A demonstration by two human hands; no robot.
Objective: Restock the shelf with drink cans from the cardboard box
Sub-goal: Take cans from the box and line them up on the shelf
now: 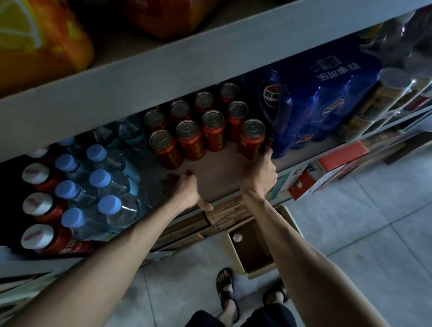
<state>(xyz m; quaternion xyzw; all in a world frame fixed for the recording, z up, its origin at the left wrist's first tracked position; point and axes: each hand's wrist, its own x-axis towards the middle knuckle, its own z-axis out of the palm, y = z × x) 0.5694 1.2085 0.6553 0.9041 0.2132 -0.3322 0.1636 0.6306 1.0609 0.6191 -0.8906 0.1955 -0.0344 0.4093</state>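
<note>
Left hand rests on the bare board of the shelf, fingers bent loosely in shadow, thumb along the front lip; nothing in it. Right hand is further in, fingers wrapped round the lower part of a red can. That can stands upright on the shelf, close against a blue shrink-wrapped cola pack on its right. Down below the right forearm, on the tiled floor, the cardboard box sits open against the shelf base; one silver can top shows in its far left corner, the rest of the inside dark. Sandalled feet are just beside the box. Behind the held can, the other red cans stand upright in two slanting rows, tops silver, running back under the board above. Left of them are clear water bottles with blue caps, then red bottles with white caps. On the board above lies an orange wrapped pack.
</note>
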